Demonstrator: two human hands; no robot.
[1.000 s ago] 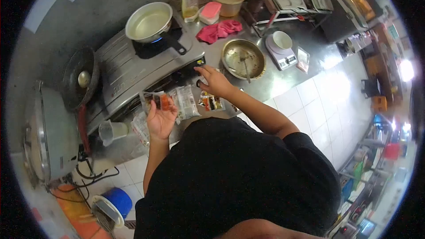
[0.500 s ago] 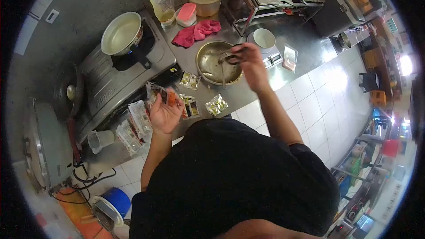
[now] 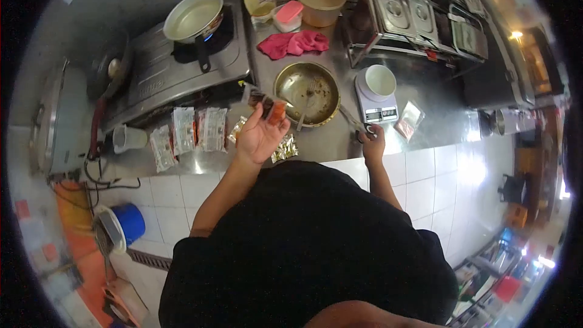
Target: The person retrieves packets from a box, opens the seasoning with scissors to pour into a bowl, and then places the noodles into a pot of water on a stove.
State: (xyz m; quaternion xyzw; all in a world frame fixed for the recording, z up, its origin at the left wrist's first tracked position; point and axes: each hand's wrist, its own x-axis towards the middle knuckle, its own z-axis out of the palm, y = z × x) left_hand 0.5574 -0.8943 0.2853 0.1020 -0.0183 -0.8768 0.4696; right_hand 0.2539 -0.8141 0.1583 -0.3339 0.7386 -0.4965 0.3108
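My left hand (image 3: 258,138) is closed around sachets (image 3: 277,111) with dark and orange-red contents, held just left of a round metal bowl (image 3: 330,102). A fork (image 3: 301,121) rests in the bowl, its handle toward me. At the counter's front edge my right hand (image 3: 373,143) grips scissors (image 3: 352,118) by their dark handles, blades pointing toward the bowl. Shiny foil packets (image 3: 285,148) lie under and beside my left hand, which partly hides them. More clear packets (image 3: 212,130) lie in a row to the left.
A pot (image 3: 193,17) sits on the stove (image 3: 149,79) over a blue flame. Behind the bowl lie a pink cloth (image 3: 294,44) and a plastic tub (image 3: 322,3). On the right, a white bowl (image 3: 379,81) stands on a scale (image 3: 381,113) beside a small bag (image 3: 409,121).
My right hand has come down from above the metal bowl to the counter edge, right of it, with the scissors. My left hand still holds the sachets, now nearer the bowl. The view has shifted.
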